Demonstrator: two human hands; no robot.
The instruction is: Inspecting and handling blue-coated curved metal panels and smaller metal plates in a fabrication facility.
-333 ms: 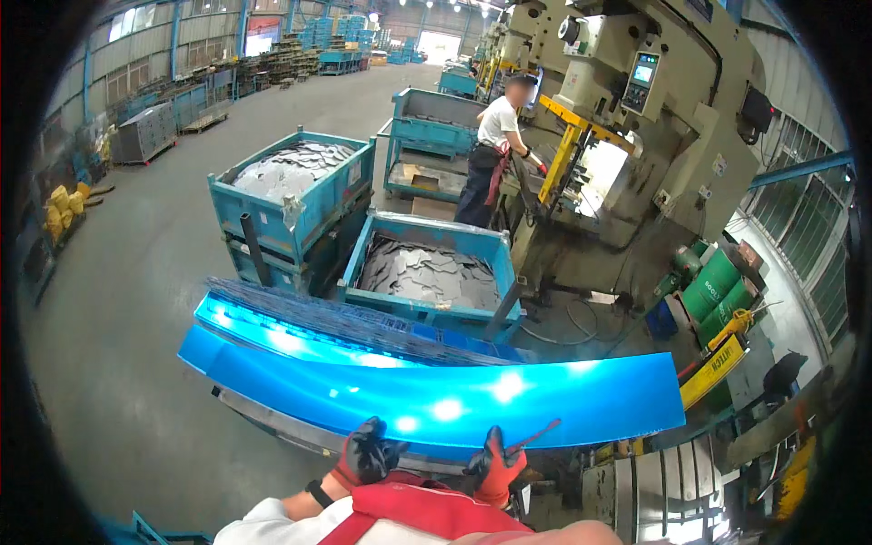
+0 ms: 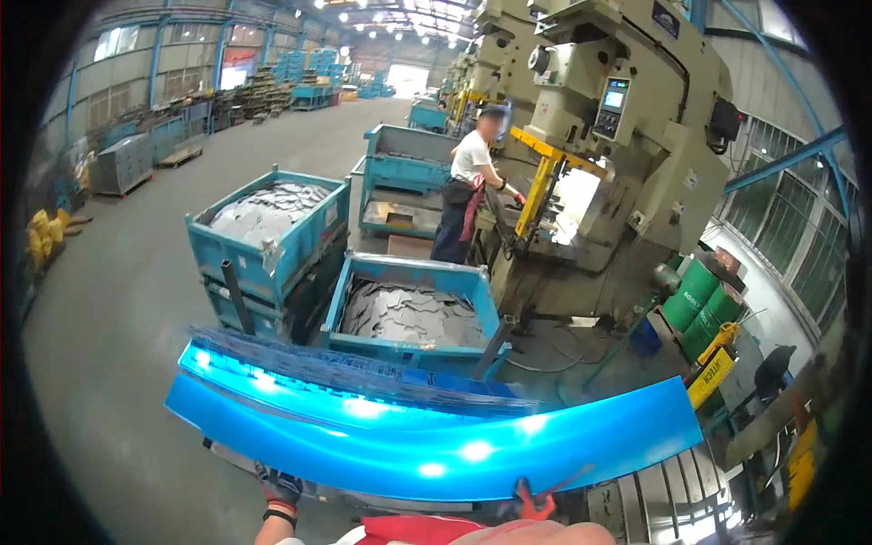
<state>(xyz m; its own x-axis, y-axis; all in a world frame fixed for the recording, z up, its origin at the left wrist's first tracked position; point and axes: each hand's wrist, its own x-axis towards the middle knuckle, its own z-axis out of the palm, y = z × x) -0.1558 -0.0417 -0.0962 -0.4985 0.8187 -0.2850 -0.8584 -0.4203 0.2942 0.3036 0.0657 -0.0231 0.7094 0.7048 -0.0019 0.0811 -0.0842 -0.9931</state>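
A long, glossy blue sheet (image 2: 363,454) stretches across in front of me, bowed, its right end raised. My right hand (image 2: 531,504), in a red glove with dark fingertips, grips its near edge, thumb over the top. A thin reddish stick-like tool (image 2: 572,477) slants up from this hand over the sheet. My left hand (image 2: 280,486), in a dark and red glove, is at the near edge farther left; its fingers are blurred and partly hidden, so I cannot tell if it grips. Behind lies a stack of similar blue-topped sheets (image 2: 363,381).
Beyond the stack stands a teal bin (image 2: 418,346) of grey metal pieces, with another teal bin (image 2: 272,250) to its left. A co-worker (image 2: 468,173) stands at a large press (image 2: 654,173). Green drums (image 2: 695,295) and a slatted metal bed (image 2: 654,495) are on the right.
My left hand has moved left along the sheet's near edge. The sheet bows more, its near edge lower in view. The view has tilted up and shifted right.
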